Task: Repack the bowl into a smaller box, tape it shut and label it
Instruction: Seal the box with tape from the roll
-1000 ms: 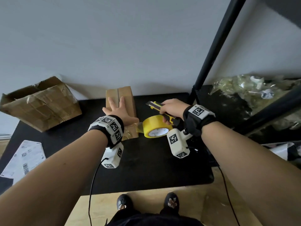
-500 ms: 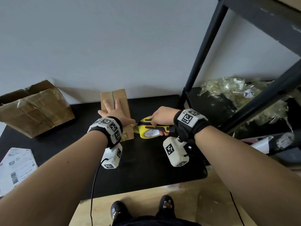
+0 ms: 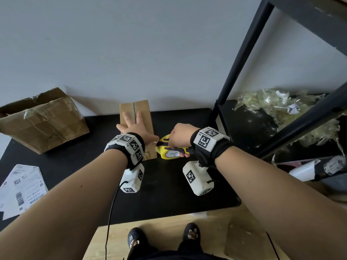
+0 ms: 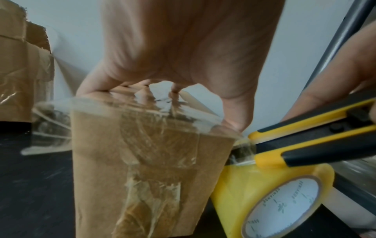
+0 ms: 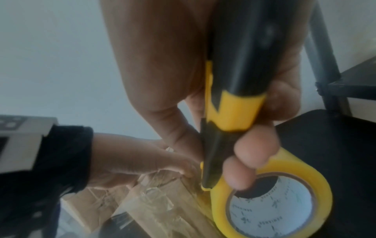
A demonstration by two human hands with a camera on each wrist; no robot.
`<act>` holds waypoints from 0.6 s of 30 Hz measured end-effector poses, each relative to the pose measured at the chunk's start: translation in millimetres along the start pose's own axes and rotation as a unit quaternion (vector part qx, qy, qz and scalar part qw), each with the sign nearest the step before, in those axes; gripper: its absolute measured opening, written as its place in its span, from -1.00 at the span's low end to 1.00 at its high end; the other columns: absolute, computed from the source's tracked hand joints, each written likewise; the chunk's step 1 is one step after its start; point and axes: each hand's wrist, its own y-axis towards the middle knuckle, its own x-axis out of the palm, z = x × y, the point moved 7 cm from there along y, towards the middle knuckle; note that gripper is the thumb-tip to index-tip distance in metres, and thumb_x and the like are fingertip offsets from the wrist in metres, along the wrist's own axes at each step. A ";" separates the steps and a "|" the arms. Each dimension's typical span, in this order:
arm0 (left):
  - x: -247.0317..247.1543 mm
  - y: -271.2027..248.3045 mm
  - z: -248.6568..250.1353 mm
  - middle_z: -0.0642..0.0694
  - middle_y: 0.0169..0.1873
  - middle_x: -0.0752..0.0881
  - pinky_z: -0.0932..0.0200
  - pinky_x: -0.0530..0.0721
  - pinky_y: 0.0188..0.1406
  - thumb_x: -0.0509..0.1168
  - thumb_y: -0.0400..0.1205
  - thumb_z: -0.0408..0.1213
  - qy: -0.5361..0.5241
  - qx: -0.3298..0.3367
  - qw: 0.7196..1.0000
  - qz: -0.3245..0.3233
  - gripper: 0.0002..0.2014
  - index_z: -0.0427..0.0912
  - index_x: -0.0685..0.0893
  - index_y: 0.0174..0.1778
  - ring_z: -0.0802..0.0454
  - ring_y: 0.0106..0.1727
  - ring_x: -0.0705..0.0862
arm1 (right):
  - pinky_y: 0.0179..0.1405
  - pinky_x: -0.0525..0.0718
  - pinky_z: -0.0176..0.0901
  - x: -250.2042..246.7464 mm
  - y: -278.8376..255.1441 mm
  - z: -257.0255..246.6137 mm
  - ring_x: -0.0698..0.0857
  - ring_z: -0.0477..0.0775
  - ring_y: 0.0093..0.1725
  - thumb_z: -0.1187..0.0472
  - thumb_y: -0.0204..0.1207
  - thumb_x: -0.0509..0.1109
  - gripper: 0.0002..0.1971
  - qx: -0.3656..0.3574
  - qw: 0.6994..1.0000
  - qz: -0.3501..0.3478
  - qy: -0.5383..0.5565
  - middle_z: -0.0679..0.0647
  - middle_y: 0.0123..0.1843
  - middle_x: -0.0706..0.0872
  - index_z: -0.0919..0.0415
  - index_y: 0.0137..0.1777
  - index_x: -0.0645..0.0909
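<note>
Shelf post (image 3: 242,51) just beyond right hand (image 3: 179,135), which grips utility knife (image 4: 317,138), now lowered to tape roll (image 3: 169,153). Left hand (image 3: 136,129) presses flat on small box (image 3: 142,109); crumpled box (image 3: 41,119) further left.

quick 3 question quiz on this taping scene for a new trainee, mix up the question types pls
1. True or false: the left hand lies flat on top of the small box.
2. What does the right hand grip? A) scissors B) utility knife C) marker
3. Fill in: the knife's tip meets the tape between the box and the yellow ____.

Key
1. True; its fingers are spread on the top flaps.
2. B, the yellow and black utility knife.
3. tape roll, standing on the black table beside the box.
</note>
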 end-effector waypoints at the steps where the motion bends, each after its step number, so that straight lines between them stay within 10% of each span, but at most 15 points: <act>1: 0.1 0.2 0.2 -0.11 0.63 -0.37 -0.37 0.18 0.51 0.47 0.42 0.03 0.000 0.000 1.000 0.000 0.10 0.15 -0.25 0.64 -0.46 0.61 -0.24 | -0.43 0.58 -0.18 -0.6 -0.1 -1.9 0.60 0.11 -0.50 0.32 0.44 0.31 -0.81 -0.005 1.000 0.008 -0.016 0.17 -0.45 0.63 0.38 -0.01 0.66; 9: -0.6 -0.6 0.1 -0.11 0.63 -0.38 -0.36 0.18 0.51 0.47 0.42 0.05 -0.001 0.000 1.000 0.002 0.10 0.15 -0.25 0.64 -0.47 0.60 -0.23 | -0.40 0.57 -0.19 -1.5 -1.7 -8.0 0.56 0.05 -0.50 0.30 0.46 0.35 -0.90 -0.008 0.995 0.002 -0.103 0.13 -0.46 0.59 0.27 -0.26 0.53; 18: -4.2 4.7 -10.4 -0.07 0.63 -0.38 -0.35 0.22 0.53 0.45 0.43 0.04 -0.009 0.003 1.000 -0.001 0.09 0.17 -0.25 0.64 -0.43 0.61 -0.21 | -0.57 0.49 -0.27 0.9 -8.0 -10.3 0.52 0.03 -0.53 0.34 0.44 0.37 -0.90 -0.003 0.984 -0.030 -0.175 0.14 -0.46 0.57 0.33 -0.08 0.56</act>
